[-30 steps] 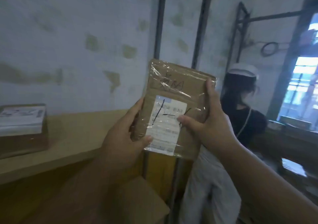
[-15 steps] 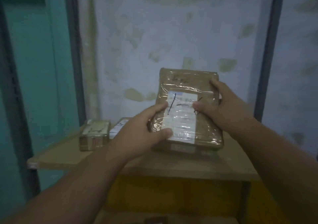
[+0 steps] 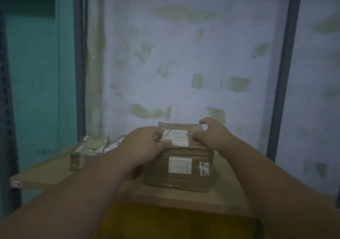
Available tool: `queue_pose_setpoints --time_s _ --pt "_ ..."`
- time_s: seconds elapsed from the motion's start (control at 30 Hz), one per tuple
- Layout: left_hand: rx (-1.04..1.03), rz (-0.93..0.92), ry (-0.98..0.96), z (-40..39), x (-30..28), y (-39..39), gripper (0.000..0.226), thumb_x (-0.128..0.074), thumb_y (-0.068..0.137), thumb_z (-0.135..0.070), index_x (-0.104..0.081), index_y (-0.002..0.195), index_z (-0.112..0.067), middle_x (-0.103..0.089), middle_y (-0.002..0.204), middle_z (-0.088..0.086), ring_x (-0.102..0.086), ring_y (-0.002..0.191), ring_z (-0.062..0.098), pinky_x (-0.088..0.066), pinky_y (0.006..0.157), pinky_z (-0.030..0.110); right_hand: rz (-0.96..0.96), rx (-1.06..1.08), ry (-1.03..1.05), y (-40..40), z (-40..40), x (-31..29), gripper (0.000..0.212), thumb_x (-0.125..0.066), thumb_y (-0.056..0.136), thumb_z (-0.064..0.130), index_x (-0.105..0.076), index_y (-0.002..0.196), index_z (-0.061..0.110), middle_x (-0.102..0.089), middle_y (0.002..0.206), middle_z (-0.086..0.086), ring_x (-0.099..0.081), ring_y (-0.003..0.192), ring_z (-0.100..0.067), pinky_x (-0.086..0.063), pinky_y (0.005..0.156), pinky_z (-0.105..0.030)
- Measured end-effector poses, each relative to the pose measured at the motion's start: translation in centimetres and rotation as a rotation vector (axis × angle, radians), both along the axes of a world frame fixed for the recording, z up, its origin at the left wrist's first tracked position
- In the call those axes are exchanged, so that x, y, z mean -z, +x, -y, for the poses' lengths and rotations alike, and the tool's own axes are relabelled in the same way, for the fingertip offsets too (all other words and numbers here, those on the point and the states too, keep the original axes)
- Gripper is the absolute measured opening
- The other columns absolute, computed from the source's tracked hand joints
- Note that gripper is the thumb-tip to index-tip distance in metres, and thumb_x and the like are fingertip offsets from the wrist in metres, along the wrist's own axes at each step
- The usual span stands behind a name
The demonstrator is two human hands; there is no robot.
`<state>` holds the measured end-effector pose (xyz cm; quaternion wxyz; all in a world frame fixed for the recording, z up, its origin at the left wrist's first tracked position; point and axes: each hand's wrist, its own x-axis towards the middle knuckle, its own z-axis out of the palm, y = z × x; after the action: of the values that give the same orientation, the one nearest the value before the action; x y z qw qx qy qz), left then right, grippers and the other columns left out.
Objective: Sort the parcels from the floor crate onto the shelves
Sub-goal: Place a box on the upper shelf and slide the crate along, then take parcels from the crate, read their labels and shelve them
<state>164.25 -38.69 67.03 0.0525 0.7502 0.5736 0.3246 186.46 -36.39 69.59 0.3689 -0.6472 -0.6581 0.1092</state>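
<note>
A flat brown parcel (image 3: 177, 135) wrapped in clear tape, with a white label marked in pen, lies flat on top of a larger brown box (image 3: 185, 174). That box stands on the wooden shelf (image 3: 46, 173). My left hand (image 3: 145, 144) grips the parcel's left near edge, thumb on the label. My right hand (image 3: 214, 137) holds its right side, thumb pressed on top and fingers curled over the far corner. The floor crate is out of view.
Two more taped parcels (image 3: 89, 151) lie side by side on the shelf's left part. Grey rack uprights (image 3: 80, 64) (image 3: 284, 73) frame the bay against a patched white wall. A teal wall stands at left and a yellow panel below the shelf.
I turned from the other rack and another person to this bay. The parcel went from upright in front of me down to lying flat on the larger box, both hands still on it.
</note>
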Motion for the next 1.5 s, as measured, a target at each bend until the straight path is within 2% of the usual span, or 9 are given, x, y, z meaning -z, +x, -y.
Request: queue_pose_setpoints --time_s 0.1,0.23,0.43,0.63,0.77,1.0,1.13,1.27,1.5 --pt "-0.079 0.008 0.132 1.6 0.7 -0.2 0.047 -0.058 0.088 -0.062 -0.057 0.127 -0.037 -0.058 0.127 -0.010 -0.057 0.104 0.011 -0.047 0.081 0.031 0.210 0.000 0.074 -0.4 1.0 -0.9 0.060 -0.065 0.090 0.037 -0.044 0.144 0.021 -0.060 0.120 -0.003 -0.054 0.097 -0.016 -0.043 0.078 -0.029" --pt "-0.130 0.057 0.248 4.9 1.5 -1.3 0.038 -0.056 0.092 -0.056 -0.058 0.126 -0.038 -0.053 0.124 -0.016 -0.056 0.104 0.007 -0.050 0.090 0.031 0.344 -0.104 0.297 -2.8 3.3 -1.8 0.058 -0.059 0.093 0.046 -0.044 0.144 0.026 -0.054 0.136 -0.002 -0.054 0.120 -0.021 -0.045 0.094 -0.033" --pt "-0.383 0.037 0.353 10.5 3.6 -8.9 0.035 -0.058 0.086 -0.051 -0.064 0.116 -0.033 -0.057 0.110 -0.014 -0.058 0.096 0.010 -0.049 0.085 0.032 0.329 -0.486 0.508 -11.8 7.7 -2.5 0.056 -0.055 0.095 0.051 -0.041 0.146 0.031 -0.048 0.144 0.006 -0.046 0.130 -0.014 -0.037 0.105 -0.028" --pt "-0.639 -0.023 0.364 18.8 5.6 -22.3 0.047 -0.053 0.080 -0.058 -0.068 0.112 -0.027 -0.062 0.100 -0.008 -0.062 0.088 0.015 -0.047 0.077 0.028 0.219 -0.760 0.619 -26.0 12.1 -1.4 0.057 -0.058 0.095 0.048 -0.043 0.146 0.029 -0.048 0.144 0.007 -0.043 0.132 -0.010 -0.027 0.097 -0.018" --pt "-0.772 -0.033 0.334 24.9 6.4 -33.1 0.037 -0.071 0.087 -0.041 -0.065 0.121 -0.028 -0.061 0.116 -0.009 -0.060 0.103 0.014 -0.047 0.086 0.028 0.145 -0.869 0.639 -38.3 14.7 -0.2 0.057 -0.063 0.091 0.044 -0.049 0.142 0.024 -0.053 0.138 0.001 -0.049 0.128 -0.017 -0.035 0.101 -0.026" --pt "-0.904 -0.080 0.226 31.3 6.7 -49.1 0.036 -0.065 0.090 -0.043 -0.061 0.124 -0.032 -0.058 0.114 -0.012 -0.058 0.098 0.008 -0.048 0.085 0.027 0.040 -1.038 0.551 -57.7 18.3 1.5 0.056 -0.059 0.095 0.043 -0.044 0.145 0.023 -0.051 0.140 -0.001 -0.045 0.130 -0.020 -0.036 0.102 -0.030" --pt "-0.926 -0.095 0.209 30.2 7.4 -56.5 0.038 -0.062 0.092 -0.042 -0.058 0.128 -0.031 -0.057 0.124 -0.012 -0.055 0.098 0.006 -0.046 0.085 0.024 0.073 -1.073 0.516 -66.0 17.8 2.3 0.057 -0.058 0.095 0.045 -0.042 0.145 0.025 -0.049 0.141 0.000 -0.043 0.130 -0.019 -0.040 0.105 -0.035" --pt "-0.954 -0.123 0.158 27.3 10.0 -64.7 0.038 -0.059 0.093 -0.045 -0.056 0.129 -0.034 -0.056 0.126 -0.014 -0.049 0.112 0.006 -0.039 0.091 0.022 0.119 -1.074 0.507 -74.4 14.7 3.5 0.058 -0.058 0.094 0.046 -0.041 0.146 0.026 -0.048 0.140 -0.001 -0.042 0.130 -0.022 -0.039 0.106 -0.038" --pt "-1.170 -0.179 0.006 25.4 12.9 -82.1 0.045 -0.056 0.093 -0.051 -0.050 0.135 -0.036 -0.051 0.137 -0.010 -0.049 0.123 0.014 -0.042 0.099 0.030 0.151 -1.192 0.494 -94.3 10.1 4.6 0.062 -0.058 0.094 0.048 -0.038 0.148 0.025 -0.047 0.142 -0.005 -0.043 0.130 -0.025 -0.039 0.106 -0.038"
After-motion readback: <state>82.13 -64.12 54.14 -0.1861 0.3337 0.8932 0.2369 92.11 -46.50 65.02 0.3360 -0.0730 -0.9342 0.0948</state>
